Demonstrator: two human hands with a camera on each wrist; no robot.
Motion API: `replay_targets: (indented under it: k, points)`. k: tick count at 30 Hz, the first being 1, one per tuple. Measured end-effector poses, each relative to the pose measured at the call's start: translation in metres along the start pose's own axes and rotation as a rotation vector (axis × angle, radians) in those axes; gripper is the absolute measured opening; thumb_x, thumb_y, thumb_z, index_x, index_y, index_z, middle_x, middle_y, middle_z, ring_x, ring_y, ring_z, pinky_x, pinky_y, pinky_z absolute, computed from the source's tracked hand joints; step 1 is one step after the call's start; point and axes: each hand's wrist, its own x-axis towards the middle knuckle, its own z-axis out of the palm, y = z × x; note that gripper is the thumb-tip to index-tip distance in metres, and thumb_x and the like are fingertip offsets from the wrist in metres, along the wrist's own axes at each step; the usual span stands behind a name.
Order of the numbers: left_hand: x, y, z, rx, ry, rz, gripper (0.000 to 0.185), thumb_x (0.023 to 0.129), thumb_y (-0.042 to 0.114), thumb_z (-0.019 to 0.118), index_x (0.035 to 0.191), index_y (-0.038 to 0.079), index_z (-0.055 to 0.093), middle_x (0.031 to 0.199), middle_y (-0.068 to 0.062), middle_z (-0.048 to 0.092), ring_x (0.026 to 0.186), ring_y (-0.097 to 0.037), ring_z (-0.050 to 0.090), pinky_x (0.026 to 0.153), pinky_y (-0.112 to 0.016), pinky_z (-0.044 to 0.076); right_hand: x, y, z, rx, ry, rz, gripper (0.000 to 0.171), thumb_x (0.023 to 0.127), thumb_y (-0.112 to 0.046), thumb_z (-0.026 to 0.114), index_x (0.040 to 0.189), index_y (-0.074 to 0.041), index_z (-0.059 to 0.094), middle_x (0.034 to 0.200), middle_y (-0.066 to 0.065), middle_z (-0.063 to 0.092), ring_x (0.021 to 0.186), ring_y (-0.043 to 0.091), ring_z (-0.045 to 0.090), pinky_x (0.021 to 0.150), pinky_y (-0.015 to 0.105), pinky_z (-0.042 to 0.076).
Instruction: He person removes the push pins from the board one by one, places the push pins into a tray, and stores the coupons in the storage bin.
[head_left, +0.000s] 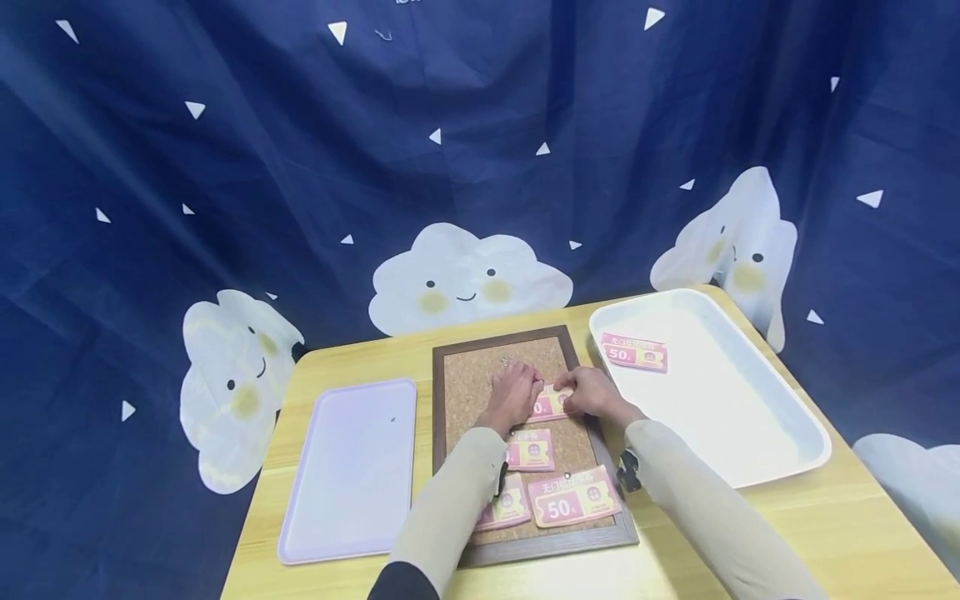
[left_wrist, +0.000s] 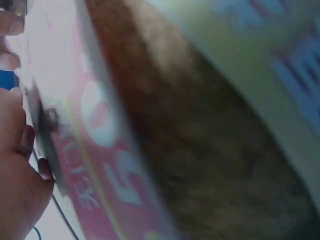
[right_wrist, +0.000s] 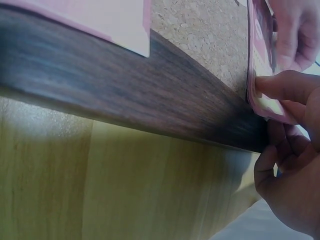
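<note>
On a framed corkboard point(head_left: 465, 375), both hands are at a pink-and-yellow paper coupon point(head_left: 546, 407). My right hand point(head_left: 592, 392) pinches its right edge between thumb and fingers, near the dark frame point(right_wrist: 190, 100). At the upper left of the same coupon is my left hand point(head_left: 515, 393), its fingers curled; what lies under its fingertips is hidden. Lower on the board are a middle coupon point(head_left: 534, 452), a lower-left coupon point(head_left: 510, 504) partly behind the left sleeve, and a lower-right coupon point(head_left: 573, 497) with a small pin at its top.
A white tray point(head_left: 720, 400) to the right holds another coupon point(head_left: 635, 353). To the left lies a pale lilac tray point(head_left: 352, 475). Small clear pins point(head_left: 506, 361) stick up near the top of the corkboard. A blue curtain point(head_left: 480, 150) hangs behind the wooden table point(head_left: 255, 533).
</note>
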Motion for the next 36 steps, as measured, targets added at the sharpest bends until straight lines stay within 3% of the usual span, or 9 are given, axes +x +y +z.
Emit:
replay_targets:
  k: [6,20,31,36]
  points:
    - [0.000,-0.004,-0.004,-0.027,0.027,-0.012,0.017,0.091,0.037,0.044,0.099,0.026,0.055,0.105,0.009,0.052,0.101,-0.012,0.046,0.080,-0.037,0.039,0.000,-0.001,0.001,0.001,-0.007,0.017,0.038,0.059,-0.012,0.073,0.095,-0.022,0.066,0.097,0.001,0.066,0.063,0.011,0.056,0.058,0.024,0.043]
    - [-0.007,-0.014,-0.015,-0.026,0.031,0.072,0.019,0.091,0.035,0.044,0.101,0.025,0.055,0.104,0.010,0.053,0.097,-0.009,0.050,0.087,-0.030,0.042,-0.004,-0.005,-0.001,0.017,0.013,-0.028,0.041,0.058,-0.012,0.073,0.098,-0.019,0.066,0.100,0.005,0.065,0.070,0.012,0.058,0.070,0.030,0.047]
    - [-0.005,-0.022,-0.024,-0.017,0.089,0.124,0.016,0.087,0.034,0.048,0.098,0.026,0.058,0.100,0.013,0.057,0.096,-0.007,0.052,0.087,-0.027,0.042,-0.005,-0.010,-0.008,0.058,0.055,-0.058,0.035,0.069,-0.013,0.067,0.103,-0.015,0.064,0.104,0.010,0.064,0.077,0.016,0.059,0.076,0.036,0.048]
    - [-0.008,-0.029,-0.028,-0.035,0.102,0.118,0.016,0.087,0.033,0.049,0.098,0.025,0.059,0.100,0.011,0.057,0.097,-0.008,0.053,0.085,-0.028,0.043,-0.005,-0.013,-0.013,0.069,0.079,-0.064,0.028,0.076,-0.016,0.062,0.104,-0.016,0.064,0.097,0.008,0.065,0.076,0.015,0.059,0.075,0.036,0.047]
